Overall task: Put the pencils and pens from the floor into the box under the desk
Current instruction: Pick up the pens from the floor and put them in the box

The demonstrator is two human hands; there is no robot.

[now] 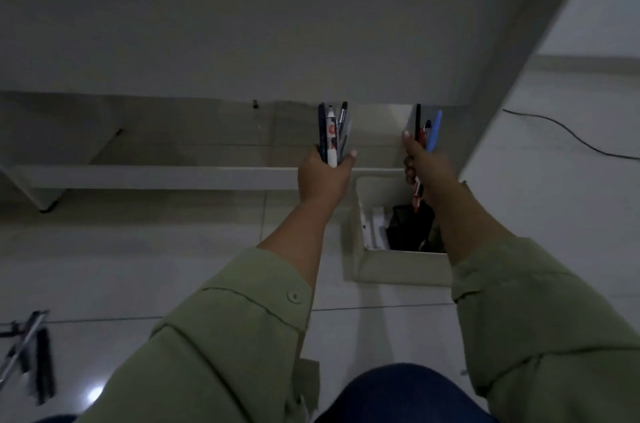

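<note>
A: Could any writing be read?

B: No; a white marker (pixel 331 142) bore a red mark, too blurred to read.

A: What did each grip hold?

B: The left hand (pixel 323 176) clenched a bundle of pens (pixel 334 133) upright. The right hand (pixel 424 168) grasped a second bunch of pens (pixel 429 135), red, black and blue.

A: And the box?

B: The open white box (pixel 401 265) sat on the tiled floor (pixel 138 270) under the surface (pixel 277 24), directly below the right hand, holding dark items.

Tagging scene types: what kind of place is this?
Probably an office or study room, seen at floor level: a white desk overhead, tiled floor, a box of supplies, and pens in hand.
</note>
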